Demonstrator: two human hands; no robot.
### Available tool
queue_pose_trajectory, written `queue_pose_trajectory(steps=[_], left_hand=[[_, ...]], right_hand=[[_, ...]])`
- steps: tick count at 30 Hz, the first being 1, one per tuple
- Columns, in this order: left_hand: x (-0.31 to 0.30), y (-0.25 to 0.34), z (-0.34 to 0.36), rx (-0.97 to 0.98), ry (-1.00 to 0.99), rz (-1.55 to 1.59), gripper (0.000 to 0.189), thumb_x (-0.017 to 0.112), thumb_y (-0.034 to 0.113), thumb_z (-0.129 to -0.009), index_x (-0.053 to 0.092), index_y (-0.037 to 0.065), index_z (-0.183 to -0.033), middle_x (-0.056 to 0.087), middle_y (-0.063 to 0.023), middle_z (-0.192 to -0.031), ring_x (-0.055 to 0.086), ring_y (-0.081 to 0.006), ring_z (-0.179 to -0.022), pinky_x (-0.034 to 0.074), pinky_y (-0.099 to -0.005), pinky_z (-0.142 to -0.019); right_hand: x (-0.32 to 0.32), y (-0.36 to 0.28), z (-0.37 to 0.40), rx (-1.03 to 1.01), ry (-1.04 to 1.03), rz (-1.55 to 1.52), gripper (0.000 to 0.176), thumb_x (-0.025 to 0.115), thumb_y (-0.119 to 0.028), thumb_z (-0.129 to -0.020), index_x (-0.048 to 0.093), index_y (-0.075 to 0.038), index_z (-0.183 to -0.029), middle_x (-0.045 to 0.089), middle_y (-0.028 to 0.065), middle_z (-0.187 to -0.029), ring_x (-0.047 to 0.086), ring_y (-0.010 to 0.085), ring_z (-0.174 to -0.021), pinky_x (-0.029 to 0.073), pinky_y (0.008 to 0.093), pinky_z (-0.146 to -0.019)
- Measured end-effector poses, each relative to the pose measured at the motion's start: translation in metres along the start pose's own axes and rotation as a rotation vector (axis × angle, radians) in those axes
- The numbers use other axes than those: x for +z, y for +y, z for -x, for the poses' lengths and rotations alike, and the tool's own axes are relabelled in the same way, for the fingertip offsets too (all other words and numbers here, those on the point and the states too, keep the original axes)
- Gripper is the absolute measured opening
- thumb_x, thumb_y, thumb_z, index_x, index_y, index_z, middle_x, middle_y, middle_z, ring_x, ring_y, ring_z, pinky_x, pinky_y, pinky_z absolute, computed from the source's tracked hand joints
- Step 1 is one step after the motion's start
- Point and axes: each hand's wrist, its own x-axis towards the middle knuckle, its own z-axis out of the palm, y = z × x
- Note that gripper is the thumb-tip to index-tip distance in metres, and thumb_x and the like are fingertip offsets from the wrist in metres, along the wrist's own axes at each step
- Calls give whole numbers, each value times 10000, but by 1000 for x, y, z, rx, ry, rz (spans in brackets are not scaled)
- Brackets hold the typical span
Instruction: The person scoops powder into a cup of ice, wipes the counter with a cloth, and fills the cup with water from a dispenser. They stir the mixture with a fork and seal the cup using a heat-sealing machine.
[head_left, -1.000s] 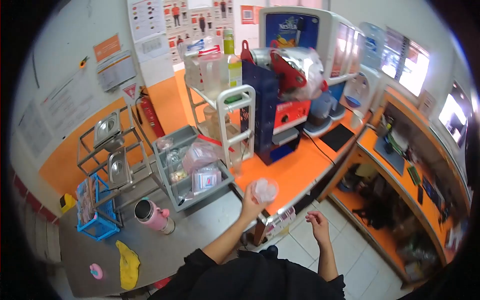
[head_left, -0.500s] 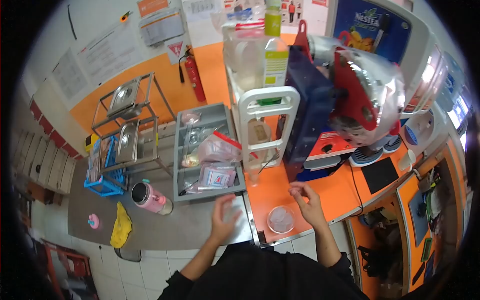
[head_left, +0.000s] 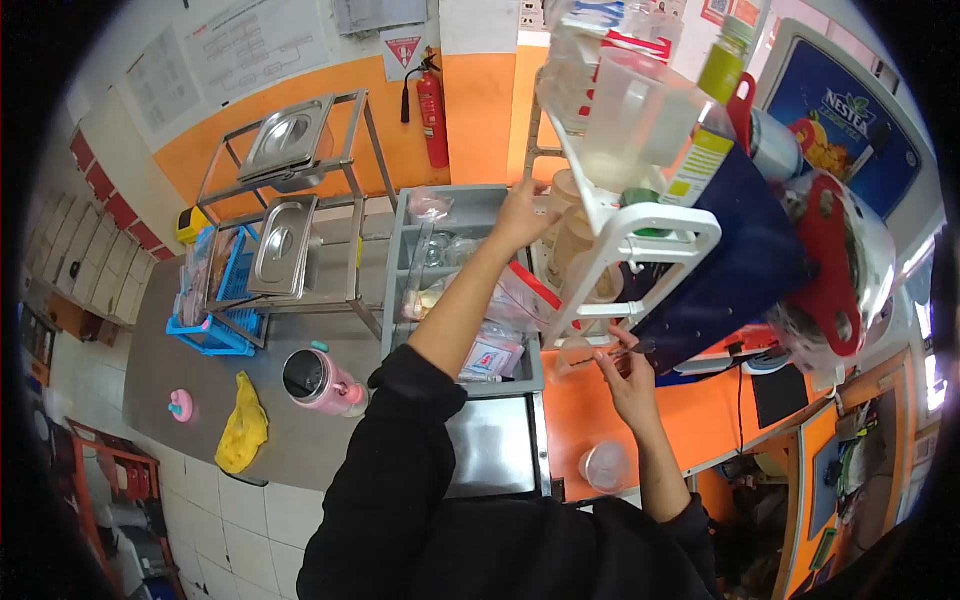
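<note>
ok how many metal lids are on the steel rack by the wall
2. One lid is on the upper tier of the rack, the other lid on the lower tier. Any stacked underneath would be hidden.

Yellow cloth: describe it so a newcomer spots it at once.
Start at the grey metal table on the left side of the view. Near its front edge, between a small pink piece and a pink flask, lies the yellow cloth. It is limp and crumpled; both neighbours are pink.
</note>
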Motion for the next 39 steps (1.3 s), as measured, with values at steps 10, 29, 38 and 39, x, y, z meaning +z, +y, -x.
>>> queue_pose_trajectory(steps=[10, 29, 38, 39], left_hand=[[62, -58, -5, -10, -403, -55, 973, 889, 293, -513, 392, -30, -1286, 437, -242, -1274, 454, -359, -1208, 406, -393, -1010], [-5, -23, 9, -86, 324, 419, 896, 918, 207, -495, 425, -15, -1209, 576, -142, -1144, 579, -243, -1046, 493, -348, -879], [-75, 64, 112, 79, 557, 703, 727, 769, 68, -723, 390, 43, -1342, 500, -113, -1280, 538, -245, -1130, 480, -386, -923], [-80, 67, 129, 133, 506, 663, 740, 768, 60, -715, 386, 50, -1349, 496, -114, -1281, 530, -251, -1140, 473, -400, -939]], right_hand=[[-6, -64, 17, -224, 42, 276, 137, 545, -88, -925, 642, -2, -970, 568, 137, -866, 551, 251, -737, 441, 327, -638], [-9, 3, -2, 102, -117, 96, 208, 413, -158, -1010, 543, 3, -989, 595, 71, -960, 564, 133, -829, 480, 282, -757], [-46, 21, 51, 29, 63, 254, 224, 442, -193, -999, 556, 0, -998, 600, 135, -967, 585, 202, -894, 459, 321, -823], [-46, 23, 53, -175, 104, 332, 224, 443, -192, -997, 559, 0, -1003, 598, 146, -994, 577, 207, -922, 449, 323, -843]])
